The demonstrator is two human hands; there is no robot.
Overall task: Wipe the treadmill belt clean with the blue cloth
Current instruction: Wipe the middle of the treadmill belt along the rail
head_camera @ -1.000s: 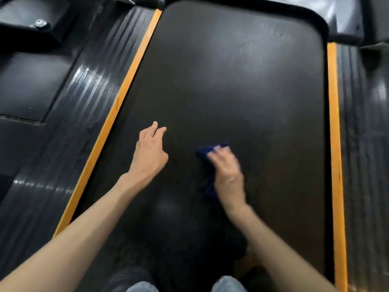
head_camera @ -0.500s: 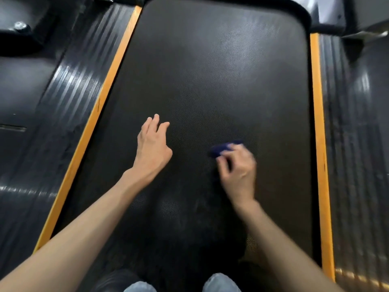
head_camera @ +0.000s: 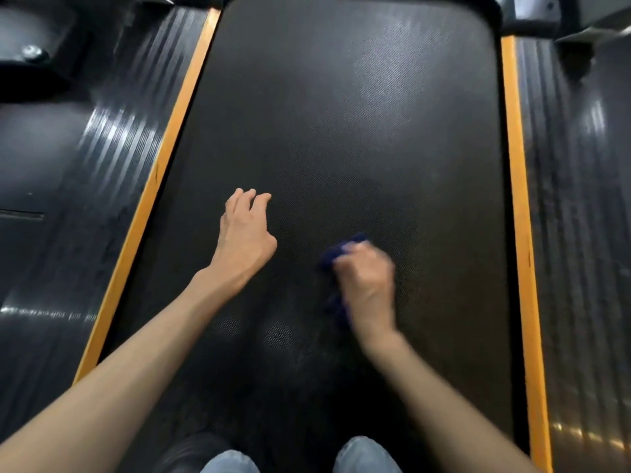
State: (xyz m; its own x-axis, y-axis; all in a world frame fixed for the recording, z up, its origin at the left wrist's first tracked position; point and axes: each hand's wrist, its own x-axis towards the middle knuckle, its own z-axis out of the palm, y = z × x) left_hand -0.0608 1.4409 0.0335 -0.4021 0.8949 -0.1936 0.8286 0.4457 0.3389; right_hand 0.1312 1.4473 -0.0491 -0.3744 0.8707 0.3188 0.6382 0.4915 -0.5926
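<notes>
The black textured treadmill belt (head_camera: 358, 114) fills the middle of the head view. My right hand (head_camera: 367, 285) grips a dark blue cloth (head_camera: 336, 252) and presses it onto the belt right of centre; the hand is blurred and covers most of the cloth, which shows at the fingertips and beside the palm. My left hand (head_camera: 247, 233) rests on the belt to the left of the cloth, fingers loosely bent and holding nothing.
Orange strips border the belt on the left (head_camera: 160, 172) and right (head_camera: 515, 186). Ribbed black side rails (head_camera: 102, 158) lie outside them. Grey machine housing (head_camera: 532, 8) sits at the top right. My knees in jeans (head_camera: 365, 455) show at the bottom edge.
My right hand with the cloth has drawn back slightly toward me and to the left, and is now blurred. My left hand has stayed in place on the belt.
</notes>
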